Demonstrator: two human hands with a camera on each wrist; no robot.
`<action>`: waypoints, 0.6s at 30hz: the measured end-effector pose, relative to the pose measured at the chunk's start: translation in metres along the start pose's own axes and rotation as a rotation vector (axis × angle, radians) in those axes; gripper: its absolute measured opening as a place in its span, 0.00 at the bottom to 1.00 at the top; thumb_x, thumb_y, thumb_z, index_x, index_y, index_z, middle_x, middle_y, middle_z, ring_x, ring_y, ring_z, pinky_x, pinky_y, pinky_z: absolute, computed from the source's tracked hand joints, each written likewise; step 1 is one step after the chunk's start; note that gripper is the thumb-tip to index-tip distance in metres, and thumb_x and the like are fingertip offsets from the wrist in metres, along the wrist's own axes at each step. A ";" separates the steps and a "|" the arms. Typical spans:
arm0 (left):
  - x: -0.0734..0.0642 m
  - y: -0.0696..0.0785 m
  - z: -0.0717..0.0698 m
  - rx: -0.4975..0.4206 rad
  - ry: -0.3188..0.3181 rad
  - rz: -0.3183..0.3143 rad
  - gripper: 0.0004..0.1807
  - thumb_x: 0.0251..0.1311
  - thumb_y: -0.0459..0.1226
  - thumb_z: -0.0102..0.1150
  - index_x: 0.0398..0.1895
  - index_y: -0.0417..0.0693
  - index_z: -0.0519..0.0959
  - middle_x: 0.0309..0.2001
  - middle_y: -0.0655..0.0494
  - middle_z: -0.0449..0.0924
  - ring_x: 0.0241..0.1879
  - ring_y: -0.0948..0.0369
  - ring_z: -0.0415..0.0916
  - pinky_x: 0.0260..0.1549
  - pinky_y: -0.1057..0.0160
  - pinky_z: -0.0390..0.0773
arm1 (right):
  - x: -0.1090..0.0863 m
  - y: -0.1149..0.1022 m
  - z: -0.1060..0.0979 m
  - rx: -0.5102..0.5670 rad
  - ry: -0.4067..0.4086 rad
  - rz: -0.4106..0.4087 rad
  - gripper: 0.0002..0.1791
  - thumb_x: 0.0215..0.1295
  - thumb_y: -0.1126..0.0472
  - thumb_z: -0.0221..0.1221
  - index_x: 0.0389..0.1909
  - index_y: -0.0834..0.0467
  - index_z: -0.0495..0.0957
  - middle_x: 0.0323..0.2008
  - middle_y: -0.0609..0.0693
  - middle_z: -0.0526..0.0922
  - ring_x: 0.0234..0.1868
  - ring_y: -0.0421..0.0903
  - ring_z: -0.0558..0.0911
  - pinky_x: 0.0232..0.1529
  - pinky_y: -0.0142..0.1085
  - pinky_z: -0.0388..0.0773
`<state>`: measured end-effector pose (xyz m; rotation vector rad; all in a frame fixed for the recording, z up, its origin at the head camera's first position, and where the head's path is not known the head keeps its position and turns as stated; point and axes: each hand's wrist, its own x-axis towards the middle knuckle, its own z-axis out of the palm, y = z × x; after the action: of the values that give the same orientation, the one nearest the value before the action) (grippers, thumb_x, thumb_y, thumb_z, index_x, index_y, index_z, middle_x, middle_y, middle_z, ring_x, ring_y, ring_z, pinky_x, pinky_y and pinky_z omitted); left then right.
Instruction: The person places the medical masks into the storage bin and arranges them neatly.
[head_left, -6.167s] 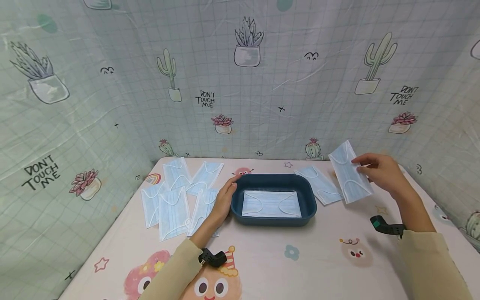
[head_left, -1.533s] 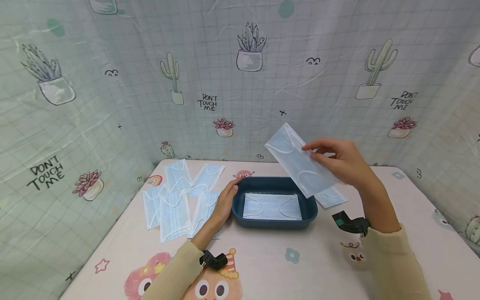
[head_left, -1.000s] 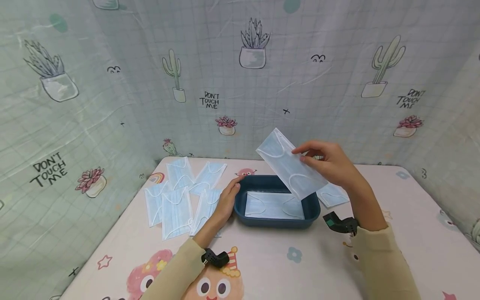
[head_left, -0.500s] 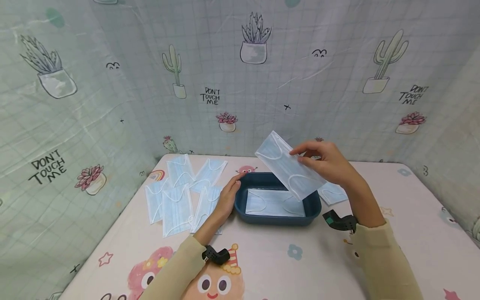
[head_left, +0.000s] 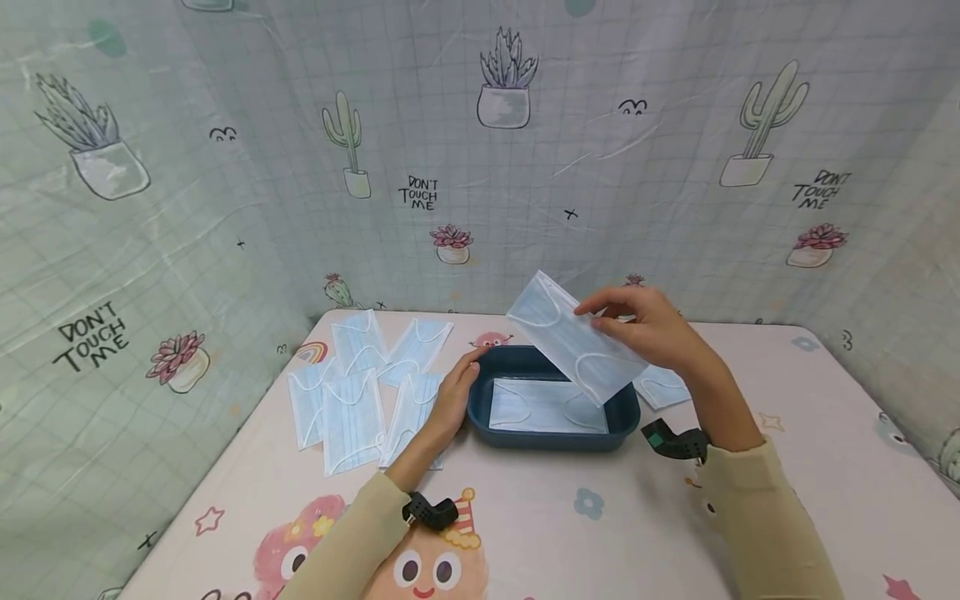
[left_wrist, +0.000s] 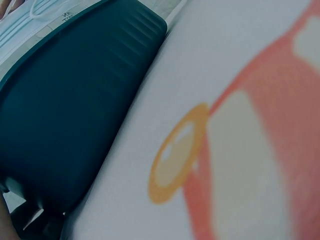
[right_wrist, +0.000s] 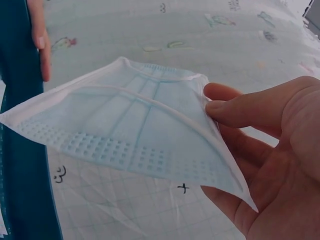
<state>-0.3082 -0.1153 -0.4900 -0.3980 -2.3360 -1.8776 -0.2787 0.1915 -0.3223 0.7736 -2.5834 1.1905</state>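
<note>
My right hand [head_left: 637,325] pinches a light blue face mask [head_left: 573,337] by its long edge, thumb on one side. The mask is tilted, above the right part of a dark blue rectangular tray [head_left: 553,442]. In the right wrist view the thumb and fingers grip the edge of the mask [right_wrist: 135,120]. Inside the tray another face mask [head_left: 543,408] lies flat, its ear loops on top. My left hand [head_left: 453,396] rests against the tray's left side, fingertips at the rim. The left wrist view shows the tray's outer wall [left_wrist: 75,95] close up.
Several face masks [head_left: 352,425] lie overlapping on the table to the left of the tray. One more mask [head_left: 663,387] lies to the right, partly hidden by the right hand's mask. A patterned curtain [head_left: 420,125] stands behind the pink printed tablecloth [head_left: 585,550].
My right hand has carried its face mask leftward from the table's right side to above the tray, lowering slightly of late. The left hand has stayed at the tray.
</note>
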 end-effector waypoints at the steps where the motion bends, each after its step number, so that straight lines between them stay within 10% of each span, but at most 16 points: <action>1: 0.000 0.000 0.000 0.001 0.002 0.000 0.25 0.82 0.46 0.38 0.75 0.53 0.70 0.76 0.55 0.69 0.80 0.52 0.58 0.81 0.44 0.51 | 0.000 0.001 0.001 -0.004 -0.004 0.006 0.13 0.72 0.67 0.61 0.52 0.56 0.86 0.53 0.59 0.83 0.47 0.56 0.85 0.43 0.46 0.89; 18: -0.002 -0.001 -0.001 0.003 -0.002 -0.015 0.25 0.83 0.45 0.38 0.77 0.50 0.68 0.77 0.51 0.67 0.81 0.50 0.56 0.81 0.43 0.49 | 0.000 0.000 0.002 0.002 -0.031 0.019 0.13 0.72 0.67 0.60 0.54 0.56 0.86 0.54 0.59 0.84 0.50 0.57 0.86 0.48 0.53 0.88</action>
<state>-0.3068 -0.1166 -0.4909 -0.3832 -2.3495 -1.8802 -0.2782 0.1902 -0.3235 0.7764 -2.6206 1.1962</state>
